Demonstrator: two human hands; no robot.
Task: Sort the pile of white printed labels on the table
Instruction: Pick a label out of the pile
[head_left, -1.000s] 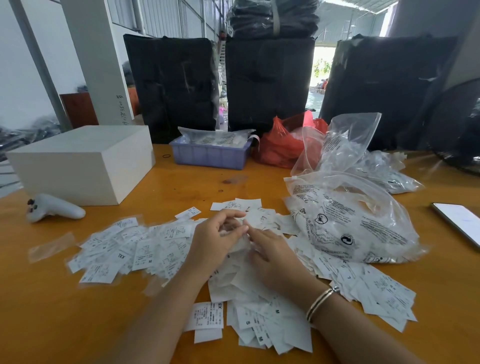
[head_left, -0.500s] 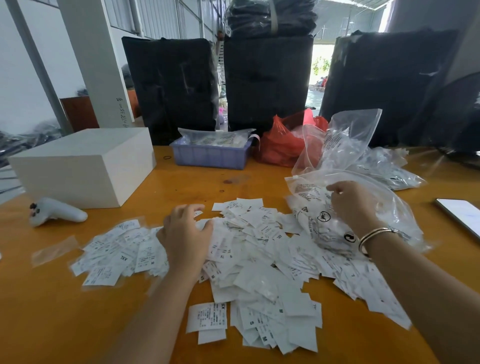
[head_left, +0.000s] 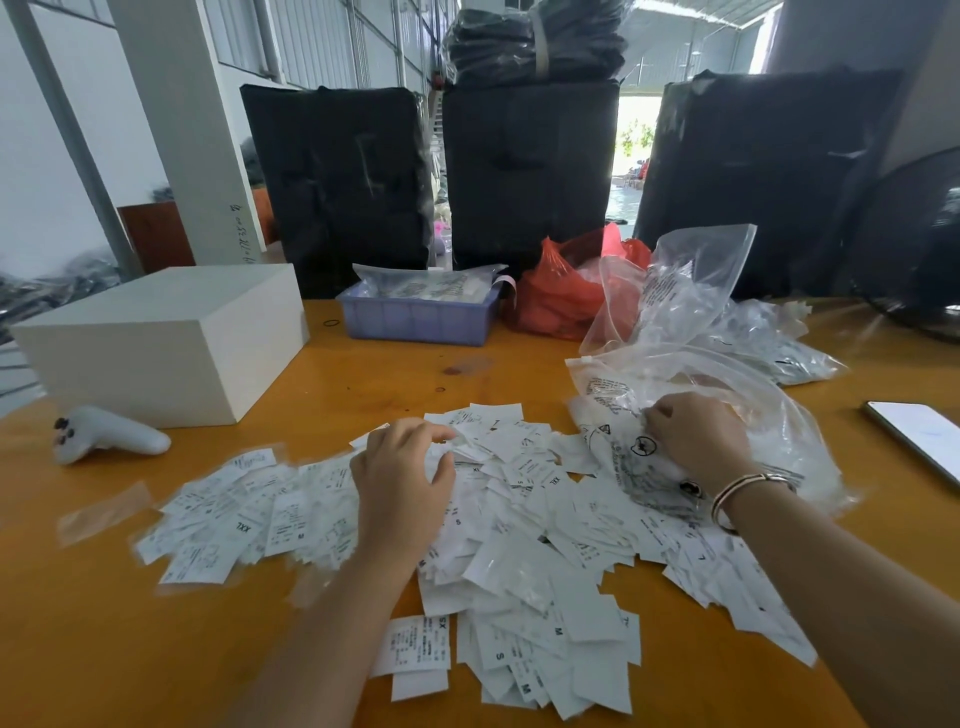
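Note:
A loose pile of white printed labels (head_left: 519, 545) with size letters such as S, M and XXL spreads over the middle of the orange table (head_left: 104, 649). A flatter group of labels (head_left: 234, 525) lies to its left. My left hand (head_left: 402, 483) rests on the pile's left part, fingers loosely bent over the labels. My right hand (head_left: 696, 441), a bracelet on its wrist, grips the crumpled front of a clear printed plastic bag (head_left: 779, 415) at the pile's right edge.
A white box (head_left: 156, 338) and a white controller (head_left: 109, 434) sit at the left. A blue tray (head_left: 415, 322), a red bag (head_left: 556, 296) and more clear bags stand behind. A phone (head_left: 919, 436) lies at the right edge. Black bundles (head_left: 524, 166) line the far side.
Both hands were together at the pile's middle. My right hand has moved right and taken hold of the clear bag; my left hand has shifted left onto the labels.

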